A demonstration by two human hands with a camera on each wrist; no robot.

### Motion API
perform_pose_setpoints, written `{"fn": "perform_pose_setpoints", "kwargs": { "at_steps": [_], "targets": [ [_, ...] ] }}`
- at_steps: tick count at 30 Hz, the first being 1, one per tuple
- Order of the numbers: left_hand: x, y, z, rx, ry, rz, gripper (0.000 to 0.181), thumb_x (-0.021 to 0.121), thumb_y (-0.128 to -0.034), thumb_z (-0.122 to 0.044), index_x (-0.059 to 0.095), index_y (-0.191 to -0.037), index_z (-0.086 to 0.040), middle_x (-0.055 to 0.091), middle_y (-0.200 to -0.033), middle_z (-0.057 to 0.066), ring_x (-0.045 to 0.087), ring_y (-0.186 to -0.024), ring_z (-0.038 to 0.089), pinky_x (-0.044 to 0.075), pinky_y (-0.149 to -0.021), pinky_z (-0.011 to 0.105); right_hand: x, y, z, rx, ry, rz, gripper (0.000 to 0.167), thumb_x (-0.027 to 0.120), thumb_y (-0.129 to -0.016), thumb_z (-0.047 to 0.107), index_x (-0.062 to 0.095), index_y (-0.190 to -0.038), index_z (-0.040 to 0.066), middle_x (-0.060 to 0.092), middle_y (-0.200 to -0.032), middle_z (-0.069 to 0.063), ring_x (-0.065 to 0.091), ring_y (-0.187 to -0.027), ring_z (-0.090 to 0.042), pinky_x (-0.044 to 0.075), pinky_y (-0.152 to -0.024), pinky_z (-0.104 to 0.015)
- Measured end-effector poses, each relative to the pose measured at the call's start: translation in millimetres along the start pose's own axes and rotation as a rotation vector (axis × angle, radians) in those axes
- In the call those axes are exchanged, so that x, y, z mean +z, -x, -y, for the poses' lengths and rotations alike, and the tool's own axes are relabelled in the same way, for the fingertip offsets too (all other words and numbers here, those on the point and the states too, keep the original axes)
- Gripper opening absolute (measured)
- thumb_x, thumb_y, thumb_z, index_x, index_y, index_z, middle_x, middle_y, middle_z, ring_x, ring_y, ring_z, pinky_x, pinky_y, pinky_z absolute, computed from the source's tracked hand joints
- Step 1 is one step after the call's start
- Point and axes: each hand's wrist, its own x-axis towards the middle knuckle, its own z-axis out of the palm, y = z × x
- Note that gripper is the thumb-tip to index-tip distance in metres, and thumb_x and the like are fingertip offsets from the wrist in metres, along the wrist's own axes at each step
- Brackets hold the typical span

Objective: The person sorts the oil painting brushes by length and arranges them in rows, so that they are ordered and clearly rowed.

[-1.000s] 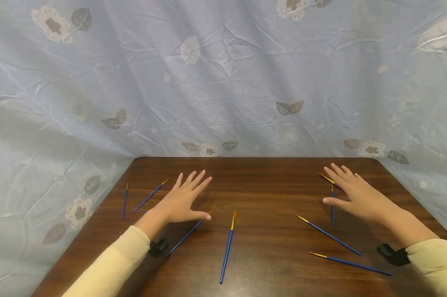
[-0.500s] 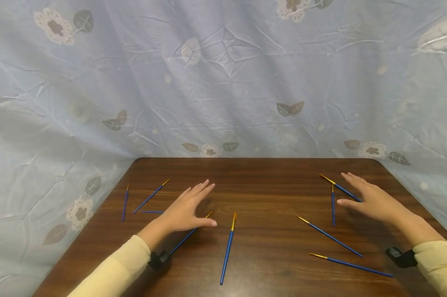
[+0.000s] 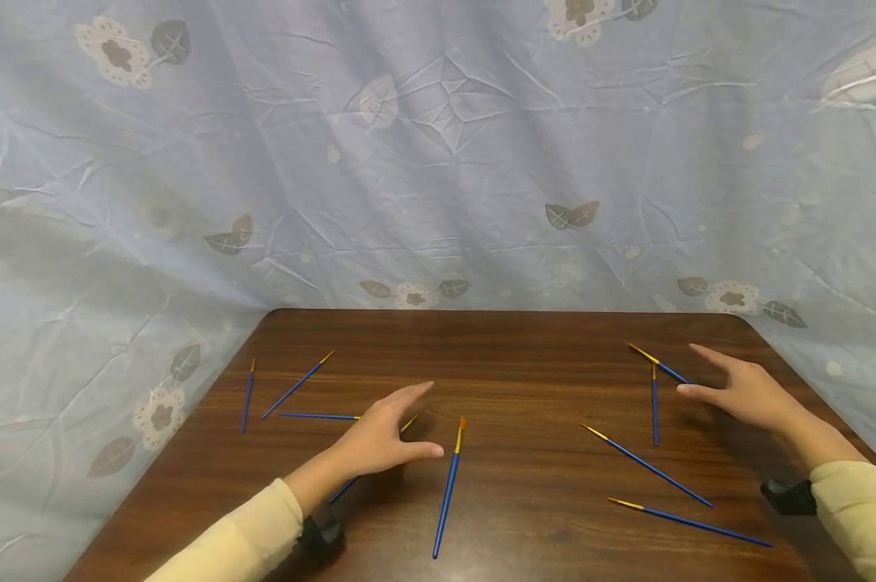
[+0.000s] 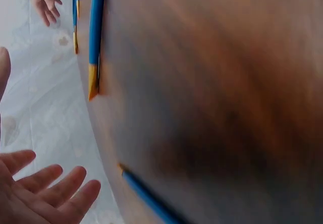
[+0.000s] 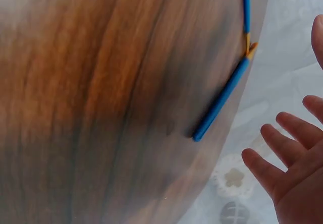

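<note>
My left hand hovers over the table with fingers extended and thumb apart, holding nothing. Beneath it lies a blue paintbrush with a yellow ferrule, partly covered by the hand. A wider flat-tipped paintbrush is just right of the left thumb; it also shows in the left wrist view as a thick blue brush. At the far right my right hand is raised with relaxed fingers and nothing in it. Nearest to it is a paintbrush whose handle end the hand partly hides, touching or crossing another upright-lying paintbrush.
On the left lie a paintbrush, a slanted paintbrush and a sideways paintbrush. At right front are a diagonal paintbrush and another paintbrush. A floral curtain surrounds the brown table.
My left hand has moved toward me and slightly right, baring the sideways brush. My right hand has shifted right, off the far brushes. Both hands have turned more edge-on. The brushes lie as before.
</note>
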Motion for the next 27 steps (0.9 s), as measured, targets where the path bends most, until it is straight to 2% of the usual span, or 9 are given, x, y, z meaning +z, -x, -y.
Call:
{"fn": "perform_pose_setpoints", "kwargs": {
  "at_steps": [1, 4, 8, 14, 21, 27],
  "targets": [
    [1.8, 0.4, -1.4, -0.009, 0.015, -0.007, 0.093, 0.073, -0.0783, -0.058, 0.033, -0.152, -0.017, 0.038, -0.151, 0.006, 0.042, -0.133, 0.029, 0.042, -0.103, 0.047, 0.4, -1.2, -2.7, 0.011, -0.003, 0.0, 0.091, 0.066, -0.09, 0.048, 0.021, -0.152, -0.001, 0.03, -0.137, -0.047, 0.035, -0.115, -0.066, 0.037, -0.084, -0.074],
    [7.5, 2.2, -6.2, -0.045, 0.075, -0.026, 0.089, 0.075, -0.0788, -0.055, 0.038, -0.149, -0.015, 0.044, -0.146, 0.01, 0.052, -0.123, 0.03, 0.051, -0.093, 0.043, 1.1, -4.9, -9.9, 0.029, -0.016, 0.0, 0.09, 0.066, -0.09, 0.049, 0.023, -0.151, -0.003, 0.032, -0.137, -0.046, 0.036, -0.116, -0.065, 0.038, -0.085, -0.073],
    [15.7, 4.9, -13.5, -0.092, 0.173, -0.035, 0.084, 0.077, -0.0802, -0.048, 0.043, -0.145, -0.008, 0.049, -0.14, 0.016, 0.059, -0.111, 0.03, 0.055, -0.082, 0.04, 1.8, -8.7, -16.5, 0.033, -0.043, 0.001, 0.086, 0.066, -0.091, 0.047, 0.03, -0.147, -0.007, 0.037, -0.135, -0.043, 0.039, -0.116, -0.062, 0.04, -0.085, -0.071],
    [27.1, 6.7, -19.6, -0.16, 0.239, -0.039, 0.079, 0.078, -0.0803, -0.046, 0.048, -0.14, -0.004, 0.053, -0.137, 0.013, 0.061, -0.103, 0.025, 0.053, -0.083, 0.043, 1.9, -13.0, -22.2, 0.051, -0.084, 0.012, 0.082, 0.065, -0.091, 0.048, 0.036, -0.144, -0.008, 0.043, -0.135, -0.038, 0.04, -0.118, -0.059, 0.04, -0.087, -0.068],
    [35.9, 8.8, -24.4, -0.194, 0.278, -0.047, 0.074, 0.081, -0.0794, -0.036, 0.049, -0.135, 0.001, 0.056, -0.131, 0.017, 0.061, -0.09, 0.02, 0.055, -0.07, 0.03, 1.3, -13.9, -26.3, 0.078, -0.157, 0.054, 0.078, 0.063, -0.094, 0.043, 0.035, -0.142, -0.012, 0.044, -0.132, -0.041, 0.043, -0.117, -0.057, 0.043, -0.089, -0.065],
    [42.6, 12.4, -29.9, -0.29, 0.453, -0.023, 0.07, 0.084, -0.0779, -0.026, 0.05, -0.131, 0.005, 0.056, -0.124, 0.019, 0.062, -0.072, 0.017, 0.055, -0.058, 0.029, 2.5, -13.9, -29.2, 0.09, -0.223, 0.065, 0.078, 0.064, -0.094, 0.041, 0.034, -0.142, -0.012, 0.044, -0.133, -0.039, 0.043, -0.119, -0.055, 0.044, -0.09, -0.063]
  ]
}}
